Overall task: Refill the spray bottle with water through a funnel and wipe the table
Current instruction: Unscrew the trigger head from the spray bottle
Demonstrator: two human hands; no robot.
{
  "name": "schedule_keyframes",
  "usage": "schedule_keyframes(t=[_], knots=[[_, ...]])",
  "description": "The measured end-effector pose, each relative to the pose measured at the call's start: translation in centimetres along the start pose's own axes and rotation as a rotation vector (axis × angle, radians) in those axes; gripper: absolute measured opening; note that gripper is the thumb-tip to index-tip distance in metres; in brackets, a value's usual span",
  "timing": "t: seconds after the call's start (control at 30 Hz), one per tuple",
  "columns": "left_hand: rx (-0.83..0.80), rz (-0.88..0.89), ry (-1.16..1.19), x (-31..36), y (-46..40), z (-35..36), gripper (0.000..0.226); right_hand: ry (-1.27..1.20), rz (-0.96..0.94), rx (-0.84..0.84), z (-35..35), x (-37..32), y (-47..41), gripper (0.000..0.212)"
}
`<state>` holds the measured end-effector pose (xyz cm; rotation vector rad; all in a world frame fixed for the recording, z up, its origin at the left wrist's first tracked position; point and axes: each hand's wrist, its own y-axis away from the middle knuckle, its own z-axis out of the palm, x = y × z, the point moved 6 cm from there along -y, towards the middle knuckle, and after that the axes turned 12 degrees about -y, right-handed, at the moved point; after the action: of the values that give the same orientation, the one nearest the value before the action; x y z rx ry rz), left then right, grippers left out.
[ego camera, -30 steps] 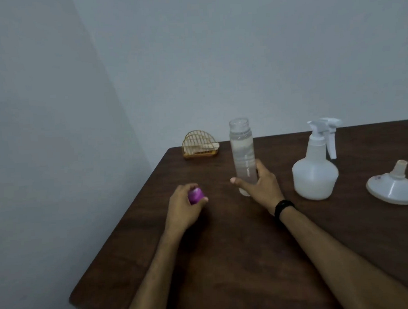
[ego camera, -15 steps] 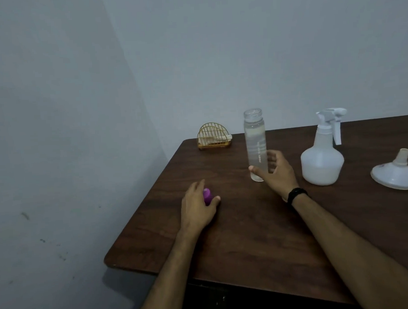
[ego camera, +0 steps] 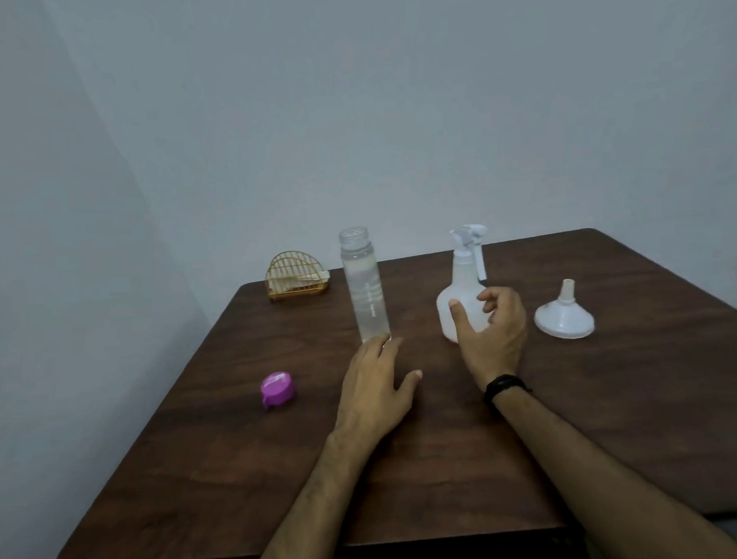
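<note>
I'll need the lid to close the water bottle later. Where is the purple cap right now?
In the head view the purple cap lies on the table toward its left side, apart from and left of the left hand, nearer than the clear water bottle.

white spray bottle [ego camera: 461,305] upright, capped; white funnel [ego camera: 564,318] inverted beside it.

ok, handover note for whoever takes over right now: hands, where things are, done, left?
Left hand: open, on the dark wooden table, fingertips at the base of the clear, uncapped water bottle.
Right hand: open, fingers loosely curled in front of the white plastic spray bottle; contact unclear.
Purple bottle cap lies on the table, left. White funnel sits upside down, right. Gold wire napkin holder at the back.
Done: water bottle uncapped.
Left: remove sprayer head, seat funnel, pour, reclose, wipe.
</note>
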<state>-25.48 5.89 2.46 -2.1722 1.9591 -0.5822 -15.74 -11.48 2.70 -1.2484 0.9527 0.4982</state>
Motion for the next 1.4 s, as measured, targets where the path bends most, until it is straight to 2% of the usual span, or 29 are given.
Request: schedule_keyframes(t=[0.1, 0.23, 0.3, 0.43, 0.63, 0.73, 0.83, 1.1, 1.23, 1.4], knots=[[0.066, 0.006, 0.153, 2.7, -2.3, -0.9, 0.052, 0.043, 0.082, -0.033, -1.3, 2.1, -1.9, 0.063], [0.12, -0.046, 0.433, 4.9, -6.4, -1.7, 0.058, -0.1, 0.329, -0.281, -0.1, 5.1, -3.1, 0.093], [0.112, -0.083, 0.584, 5.3, -8.6, -1.8, 0.06, -0.132, 0.335, -0.403, 0.9, 5.4, -3.2, 0.099], [-0.03, -0.151, 0.837, 6.2, -12.7, -1.1, 0.058, -0.119, 0.269, -0.567, 2.3, 5.1, -3.5, 0.086], [-0.184, -0.09, 0.983, 6.2, -15.6, 1.3, 0.033, -0.167, 0.306, -0.628, 2.7, 6.4, -4.2, 0.086], [-0.215, -0.038, 1.049, 6.3, -15.2, 2.1, 0.03, -0.189, 0.293, -0.635, 2.8, 6.2, -4.2, 0.071], [-0.191, -0.007, 1.111, 6.5, -15.2, 2.5, 0.03, -0.189, 0.282, -0.632, 2.7, 6.2, -4.2, 0.06], [-0.072, -0.064, 1.164, 7.0, -15.1, 2.6, 0.025, -0.191, 0.291, -0.62, 2.8, 5.9, -4.3, 0.056], [-0.02, -0.079, 1.188, 7.2, -14.8, 2.6, 0.019, -0.207, 0.297, -0.611, 2.7, 5.8, -4.2, 0.078], [0.054, -0.103, 1.21, 7.4, -14.4, 2.3, 0.017, -0.192, 0.273, -0.603, 2.4, 5.0, -4.1, 0.087]])
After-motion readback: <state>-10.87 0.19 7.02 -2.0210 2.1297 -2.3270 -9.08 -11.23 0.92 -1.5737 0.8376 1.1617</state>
